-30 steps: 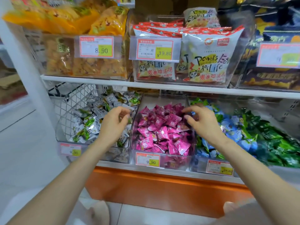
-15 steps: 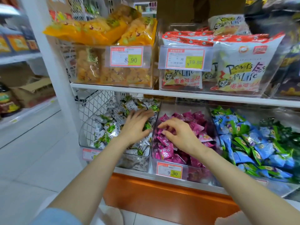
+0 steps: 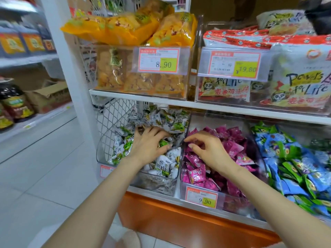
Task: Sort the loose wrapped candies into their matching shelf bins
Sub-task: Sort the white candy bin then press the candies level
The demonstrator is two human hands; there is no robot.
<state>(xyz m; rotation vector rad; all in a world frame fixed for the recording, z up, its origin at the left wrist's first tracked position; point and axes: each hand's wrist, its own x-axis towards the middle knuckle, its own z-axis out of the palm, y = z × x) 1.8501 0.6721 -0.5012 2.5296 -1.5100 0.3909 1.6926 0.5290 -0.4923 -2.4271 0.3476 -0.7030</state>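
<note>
Three clear bins stand side by side on the lower shelf. The left bin (image 3: 157, 184) holds white-and-green wrapped candies (image 3: 163, 164). The middle bin (image 3: 223, 197) holds pink wrapped candies (image 3: 196, 173). To the right lie blue and green wrapped candies (image 3: 293, 169). My left hand (image 3: 149, 143) lies palm down on the white-and-green pile, fingers spread and curled among the wrappers. My right hand (image 3: 208, 146) hovers over the left side of the pink pile, near the wall between the bins, its fingers bent and apart with nothing visible between them.
The upper shelf (image 3: 215, 106) hangs close above the bins and carries yellow snack bags (image 3: 139, 76) and white-and-red snack bags (image 3: 295, 72). A wire mesh side panel (image 3: 114, 120) borders the left bin. Below is an orange base (image 3: 179, 224); white floor tiles lie to the left.
My right hand has moved left from the blue-and-green bin across the pink pile toward the divider. My left hand has pushed deeper into the white-and-green candies. The view has shifted left.
</note>
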